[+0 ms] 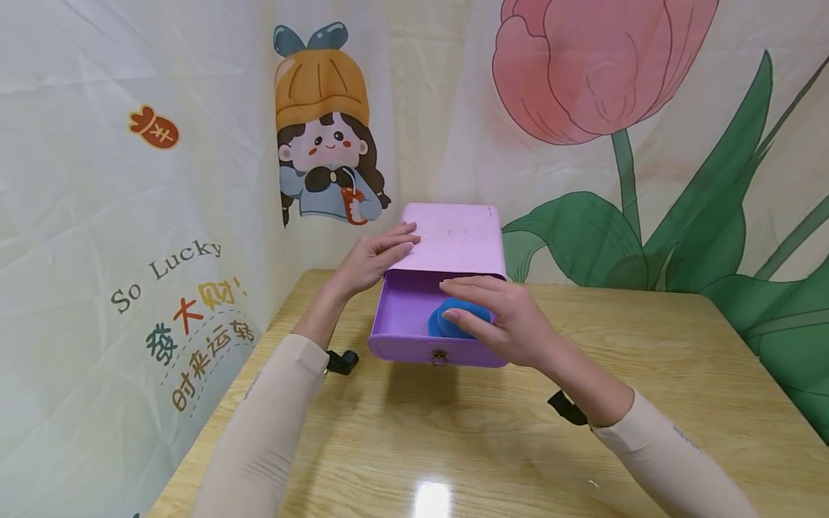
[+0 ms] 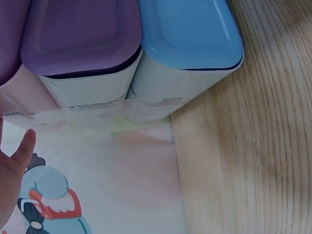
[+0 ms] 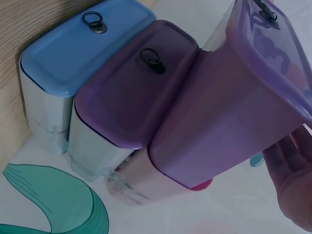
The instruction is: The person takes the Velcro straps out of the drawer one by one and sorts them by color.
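A pink-topped storage unit point(image 1: 447, 237) has its purple top drawer point(image 1: 404, 306) pulled out toward me. In the head view my left hand point(image 1: 372, 262) rests on the unit's upper left edge, fingers stretched over the lid. My right hand point(image 1: 505, 316) reaches over the drawer's right front corner with its fingers extended. Beneath these fingers a rounded blue object with a brim-like edge point(image 1: 463, 316) lies inside the drawer, partly covered by the hand. The right wrist view catches some of the right hand's fingers point(image 3: 292, 165) beside the drawer's outer wall.
Under the open drawer are a closed purple drawer point(image 3: 136, 87) and a closed blue drawer point(image 3: 87, 48), each with a ring pull. The unit stands on a wooden table point(image 1: 414, 432). A printed curtain point(image 1: 440, 108) hangs right behind it.
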A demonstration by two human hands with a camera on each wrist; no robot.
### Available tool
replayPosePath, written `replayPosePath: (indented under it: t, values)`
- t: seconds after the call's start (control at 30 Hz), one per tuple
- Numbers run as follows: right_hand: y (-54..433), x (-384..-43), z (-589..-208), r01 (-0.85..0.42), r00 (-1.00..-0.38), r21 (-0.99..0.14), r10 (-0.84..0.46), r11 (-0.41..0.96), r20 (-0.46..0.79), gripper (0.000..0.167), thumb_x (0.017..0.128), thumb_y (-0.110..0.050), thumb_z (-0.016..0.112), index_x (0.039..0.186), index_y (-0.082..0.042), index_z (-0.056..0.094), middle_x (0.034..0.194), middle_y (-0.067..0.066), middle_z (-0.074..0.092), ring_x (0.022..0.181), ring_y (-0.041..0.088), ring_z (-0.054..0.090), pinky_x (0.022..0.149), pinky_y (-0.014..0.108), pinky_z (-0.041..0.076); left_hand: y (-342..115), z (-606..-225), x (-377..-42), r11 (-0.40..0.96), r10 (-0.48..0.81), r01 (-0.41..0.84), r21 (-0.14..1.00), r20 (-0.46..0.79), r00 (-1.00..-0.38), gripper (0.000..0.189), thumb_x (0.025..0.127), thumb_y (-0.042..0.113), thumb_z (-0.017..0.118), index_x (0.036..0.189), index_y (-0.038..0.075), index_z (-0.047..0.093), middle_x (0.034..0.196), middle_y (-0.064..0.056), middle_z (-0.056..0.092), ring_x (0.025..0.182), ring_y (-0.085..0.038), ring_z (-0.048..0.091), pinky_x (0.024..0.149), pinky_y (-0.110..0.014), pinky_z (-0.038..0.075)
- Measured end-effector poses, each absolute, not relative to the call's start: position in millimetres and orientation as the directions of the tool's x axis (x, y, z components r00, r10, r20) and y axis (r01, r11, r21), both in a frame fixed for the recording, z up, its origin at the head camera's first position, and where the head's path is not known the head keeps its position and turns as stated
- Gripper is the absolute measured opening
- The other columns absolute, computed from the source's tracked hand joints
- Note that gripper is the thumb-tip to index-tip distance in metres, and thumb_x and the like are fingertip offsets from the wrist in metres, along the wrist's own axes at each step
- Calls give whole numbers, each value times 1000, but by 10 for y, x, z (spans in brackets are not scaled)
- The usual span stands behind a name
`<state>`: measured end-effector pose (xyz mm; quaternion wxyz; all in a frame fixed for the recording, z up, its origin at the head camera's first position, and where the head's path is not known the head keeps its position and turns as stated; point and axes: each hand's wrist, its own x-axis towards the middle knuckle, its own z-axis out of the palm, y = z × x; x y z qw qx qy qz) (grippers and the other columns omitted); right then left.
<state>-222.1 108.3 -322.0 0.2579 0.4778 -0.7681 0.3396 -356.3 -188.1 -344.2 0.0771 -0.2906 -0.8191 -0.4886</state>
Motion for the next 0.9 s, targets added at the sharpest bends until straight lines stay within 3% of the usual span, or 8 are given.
replayPosePath:
  t: [0.23,0.37,0.63,0.9]
  values:
    - [1088,-2269,-3196,-843,-532,-294,-620,450,577,51,95,-35,76,142,-18,66,141,3,68,129,21,66,103,46,57,-1862,-3432,-3568,348,402,548,761,407,-821,35,107,20,60,138,7,67,162,-8,47,160,-23,27,132,-48,18]
    - [1084,-2304,-3189,-818,-572,-304,-635,488,519,47,96,-40,74,137,-18,70,138,3,70,130,21,66,107,46,55,-1865,-3432,-3554,350,402,553,756,412,-817,34,106,23,61,138,12,69,161,-3,48,159,-19,28,131,-47,20]
    - [1089,-2356,-3196,-818,-573,-315,-644,481,507,35,96,-38,75,122,-15,78,129,3,75,125,21,68,104,46,56,-1891,-3451,-3551,354,405,552,755,408,-818,33,105,30,63,136,21,71,159,7,50,157,-10,30,131,-44,22]
    - [1088,-2389,-3190,-806,-592,-327,-659,494,464,28,96,-37,75,113,-14,81,118,-1,78,115,18,72,98,42,58,-1880,-3437,-3537,348,399,548,761,409,-821,34,106,26,62,138,16,69,161,3,48,158,-14,28,131,-44,20]
